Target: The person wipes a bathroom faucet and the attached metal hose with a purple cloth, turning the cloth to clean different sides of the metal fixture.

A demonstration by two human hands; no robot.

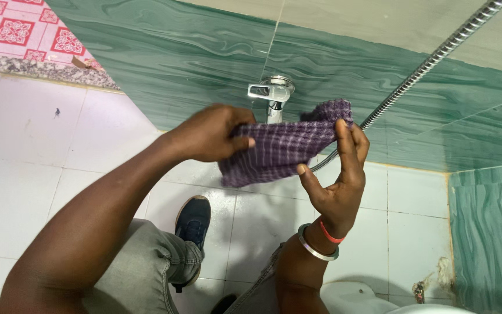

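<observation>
A purple waffle-weave cloth (280,150) hangs stretched between two bare hands above a white tiled floor (24,168), held in front of a chrome wall tap (272,96). The left hand (213,134) pinches the cloth's upper left edge between thumb and curled fingers; the right hand (339,174), palm open toward the camera, grips the upper right corner with raised fingers, thumb against the lower edge. The cloth covers the tap's lower part. A ribbed metal shower hose (431,61) runs diagonally behind the cloth's right corner, across green marbled wall tiles (175,64). Below, a dark blue shoe (193,224) rests on the floor beside grey trousers (140,267). A white toilet rim (373,299) sits at the bottom edge, near the right wrist's metal bangle (315,247). Open floor spreads to the left.
</observation>
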